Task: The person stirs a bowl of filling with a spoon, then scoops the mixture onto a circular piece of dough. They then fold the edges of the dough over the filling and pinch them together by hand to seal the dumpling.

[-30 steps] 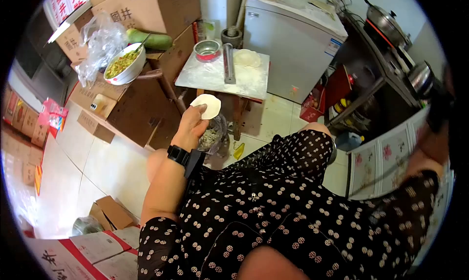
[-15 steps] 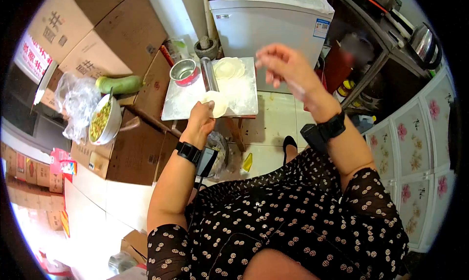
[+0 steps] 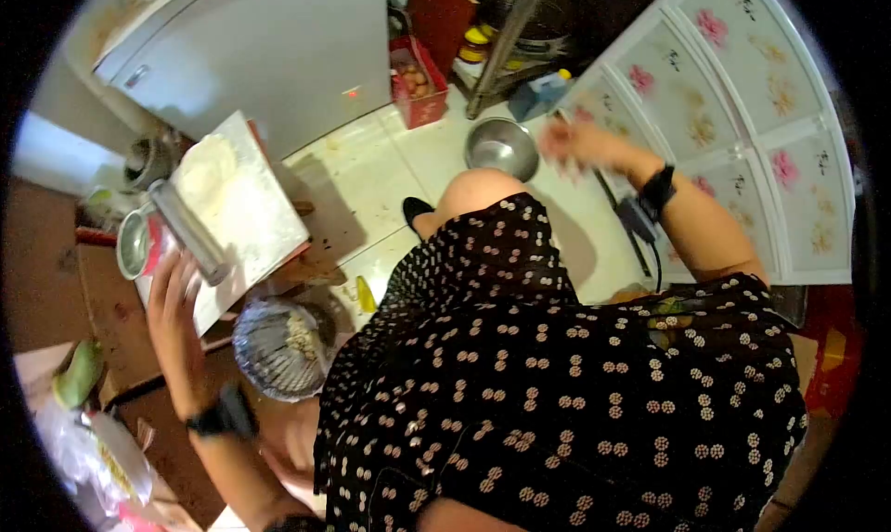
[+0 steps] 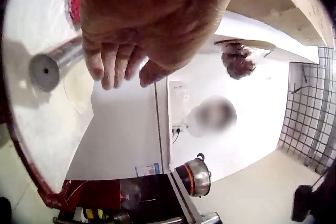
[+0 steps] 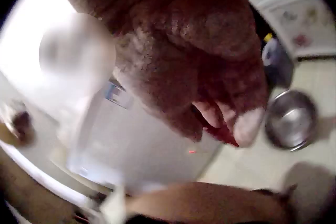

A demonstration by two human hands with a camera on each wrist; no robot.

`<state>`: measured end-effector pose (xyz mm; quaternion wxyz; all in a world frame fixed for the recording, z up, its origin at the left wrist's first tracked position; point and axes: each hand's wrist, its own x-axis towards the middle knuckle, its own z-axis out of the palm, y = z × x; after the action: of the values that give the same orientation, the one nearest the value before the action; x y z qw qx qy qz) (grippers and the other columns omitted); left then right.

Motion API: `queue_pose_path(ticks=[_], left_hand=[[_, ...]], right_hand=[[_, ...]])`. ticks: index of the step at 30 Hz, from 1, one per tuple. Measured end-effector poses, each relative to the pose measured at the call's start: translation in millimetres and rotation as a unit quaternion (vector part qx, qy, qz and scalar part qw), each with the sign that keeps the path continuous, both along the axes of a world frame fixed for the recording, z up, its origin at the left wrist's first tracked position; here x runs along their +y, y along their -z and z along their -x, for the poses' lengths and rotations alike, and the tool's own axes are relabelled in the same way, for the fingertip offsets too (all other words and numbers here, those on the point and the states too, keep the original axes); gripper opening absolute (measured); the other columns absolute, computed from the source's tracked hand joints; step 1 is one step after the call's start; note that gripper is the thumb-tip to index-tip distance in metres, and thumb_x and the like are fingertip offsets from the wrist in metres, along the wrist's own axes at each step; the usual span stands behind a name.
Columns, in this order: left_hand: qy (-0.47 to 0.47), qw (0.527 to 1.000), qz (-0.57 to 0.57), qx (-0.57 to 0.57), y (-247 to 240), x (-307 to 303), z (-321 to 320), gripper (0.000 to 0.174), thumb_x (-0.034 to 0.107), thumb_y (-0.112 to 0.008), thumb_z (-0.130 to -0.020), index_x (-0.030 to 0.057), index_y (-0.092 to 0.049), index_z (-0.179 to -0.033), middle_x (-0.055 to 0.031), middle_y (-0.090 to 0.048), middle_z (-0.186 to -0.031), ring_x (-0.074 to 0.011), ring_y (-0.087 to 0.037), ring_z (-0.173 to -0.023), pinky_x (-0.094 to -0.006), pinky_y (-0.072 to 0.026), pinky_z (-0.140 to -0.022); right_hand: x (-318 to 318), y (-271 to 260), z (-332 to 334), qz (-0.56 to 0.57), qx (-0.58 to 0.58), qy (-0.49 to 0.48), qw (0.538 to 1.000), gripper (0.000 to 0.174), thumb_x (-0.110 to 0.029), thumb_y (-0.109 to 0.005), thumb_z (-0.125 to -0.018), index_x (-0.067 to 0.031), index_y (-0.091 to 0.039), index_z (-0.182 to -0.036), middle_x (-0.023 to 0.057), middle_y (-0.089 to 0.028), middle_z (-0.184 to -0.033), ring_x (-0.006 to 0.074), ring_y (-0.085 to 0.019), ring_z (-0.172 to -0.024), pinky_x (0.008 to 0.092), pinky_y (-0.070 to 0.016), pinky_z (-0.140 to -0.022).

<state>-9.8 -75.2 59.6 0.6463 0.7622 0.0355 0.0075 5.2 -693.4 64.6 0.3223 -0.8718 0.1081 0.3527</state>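
My left hand (image 3: 176, 309) hovers at the near edge of a floured white board (image 3: 260, 221), fingers extended and nothing in its grasp. Close by are a metal rolling pin (image 3: 186, 230) and a metal bowl with a red outside (image 3: 139, 243). Thin rounds of dough (image 3: 206, 172) lie beyond the pin. Blurred by motion, my right hand (image 3: 594, 147) is out to the right beside a steel basin (image 3: 501, 149) on the floor. In the right wrist view its fingers (image 5: 247, 127) bend loosely, one tip white with flour, and no object shows in them.
A plastic-lined bin (image 3: 278, 346) with scraps stands below the board. A yellow peel (image 3: 365, 294) lies on the tiles. Around stand a white freezer (image 3: 278, 59), a red box of eggs (image 3: 418, 96), a dark jug (image 3: 538, 94) and a flowered drawer cabinet (image 3: 640, 115).
The dough round has left my left hand, which reaches over the board's edge. My right hand has swung away rightward to the basin. The head view has turned right and down.
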Motion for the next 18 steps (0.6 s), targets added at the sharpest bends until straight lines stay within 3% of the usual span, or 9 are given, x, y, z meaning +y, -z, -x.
queue_pose_path(ticks=[1,3,5,7,11,15,18], left_hand=[[-0.024,0.997,0.048,0.055,-5.5,5.9,16.0,0.041,0.019,-0.056,-0.101,-0.0035,-0.055,-0.135,-0.0121,-0.057,-0.138,-0.0195,-0.059,-0.123,-0.0326,-0.0446,-0.103],[-0.072,0.992,-0.029,0.095,-26.4,19.7,55.6,0.043,0.022,-0.055,-0.102,-0.0021,-0.053,-0.137,-0.0129,-0.059,-0.136,-0.0206,-0.059,-0.123,-0.0324,-0.0456,-0.102],[-0.107,0.991,-0.007,0.083,-26.7,56.1,77.2,0.047,0.023,-0.059,-0.101,-0.002,-0.05,-0.14,-0.0149,-0.059,-0.136,-0.0221,-0.06,-0.12,-0.0315,-0.0467,-0.101],[-0.098,0.993,0.012,0.072,-22.3,84.0,91.5,0.048,0.023,-0.059,-0.101,-0.0026,-0.05,-0.14,-0.0146,-0.06,-0.134,-0.0212,-0.061,-0.117,-0.031,-0.0475,-0.1],[-0.073,0.996,0.042,0.025,-17.4,50.8,68.3,0.044,0.025,-0.058,-0.101,-0.0007,-0.053,-0.136,-0.0106,-0.061,-0.122,-0.0169,-0.061,-0.103,-0.0296,-0.0481,-0.091],[0.045,0.997,0.066,0.002,-13.0,15.4,25.6,0.045,0.027,-0.066,-0.093,0.0001,-0.058,-0.129,-0.0086,-0.067,-0.106,-0.0155,-0.063,-0.095,-0.0281,-0.0494,-0.084],[0.104,0.987,0.123,0.018,-22.8,-4.4,29.1,0.041,0.024,-0.069,-0.092,0.0008,-0.061,-0.124,-0.0069,-0.069,-0.106,-0.0154,-0.065,-0.091,-0.0279,-0.0502,-0.083]], right_hand=[[-42.3,52.6,28.9,0.06,0.098,-0.047,0.992,0.039,-0.039,-0.061,-0.099,-0.0124,-0.055,-0.126,0.0027,-0.068,-0.097,0.0113,-0.064,-0.079,0.0299,-0.0528,-0.059],[-85.4,110.3,92.8,0.131,0.249,-0.101,0.954,0.04,-0.041,-0.061,-0.099,-0.012,-0.055,-0.126,0.0035,-0.067,-0.099,0.0122,-0.064,-0.08,0.0303,-0.0533,-0.06],[-104.3,141.1,151.5,0.162,0.302,-0.121,0.932,0.042,-0.042,-0.061,-0.098,-0.0116,-0.055,-0.127,0.0042,-0.066,-0.1,0.0132,-0.065,-0.081,0.0306,-0.0538,-0.061],[-104.9,144.1,195.8,0.177,0.288,-0.1,0.936,0.044,-0.043,-0.061,-0.098,-0.0112,-0.055,-0.127,0.005,-0.066,-0.102,0.0141,-0.065,-0.082,0.031,-0.0543,-0.062],[-87.3,125.7,259.7,0.183,0.21,-0.027,0.96,0.047,-0.046,-0.061,-0.097,-0.0104,-0.055,-0.128,0.0065,-0.064,-0.106,0.0159,-0.066,-0.085,0.0318,-0.0553,-0.064],[-58.3,103.0,299.0,0.168,0.119,0.055,0.977,0.051,-0.048,-0.062,-0.097,-0.0097,-0.055,-0.129,0.008,-0.063,-0.11,0.0178,-0.066,-0.087,0.0326,-0.0562,-0.066],[-42.0,92.2,311.8,0.148,0.059,0.094,0.983,0.053,-0.05,-0.062,-0.096,-0.0091,-0.055,-0.129,0.0091,-0.062,-0.113,0.0192,-0.067,-0.089,0.0331,-0.057,-0.068]])
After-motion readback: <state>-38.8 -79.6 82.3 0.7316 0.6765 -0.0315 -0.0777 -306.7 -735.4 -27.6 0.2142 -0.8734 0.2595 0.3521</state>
